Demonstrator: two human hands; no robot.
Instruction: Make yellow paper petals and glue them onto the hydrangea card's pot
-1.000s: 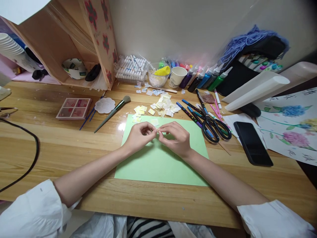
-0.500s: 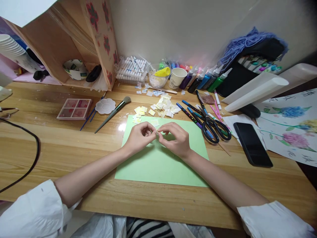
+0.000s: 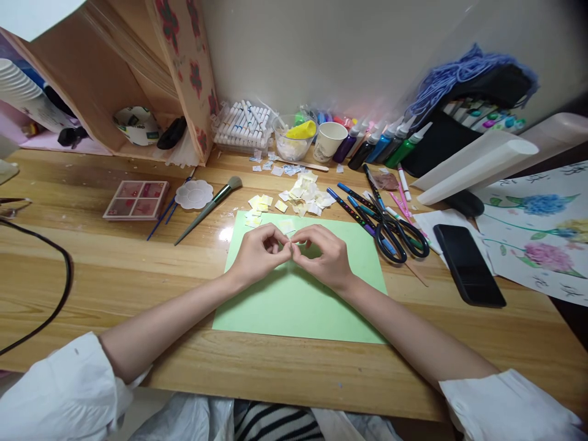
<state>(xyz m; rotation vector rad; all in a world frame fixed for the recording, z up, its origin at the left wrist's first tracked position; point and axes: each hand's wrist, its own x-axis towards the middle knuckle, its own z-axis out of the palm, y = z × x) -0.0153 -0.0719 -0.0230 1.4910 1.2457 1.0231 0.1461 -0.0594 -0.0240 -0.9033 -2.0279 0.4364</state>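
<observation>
Over a green sheet of paper (image 3: 294,306), my left hand (image 3: 258,254) and my right hand (image 3: 325,256) meet fingertip to fingertip. Both are closed in a pinch. Whatever sits between the fingertips is tiny and mostly hidden, so I cannot make out what it is. Just beyond the hands, small yellow paper squares (image 3: 261,203) lie on the table and on the sheet's far edge. A loose heap of cream and pale yellow paper pieces (image 3: 305,195) is to their right.
Black-handled scissors (image 3: 390,242) rest on several pens at the right, beside a phone (image 3: 468,263). A makeup brush (image 3: 209,211), a flower-shaped palette (image 3: 194,194) and a four-part box (image 3: 136,199) lie left. A paper cup (image 3: 329,142) and paint bottles (image 3: 365,153) stand at the back.
My right fingers have drawn slightly closer to the left fingertips and closed more tightly. The view has shifted a little; the things on the table have stayed put.
</observation>
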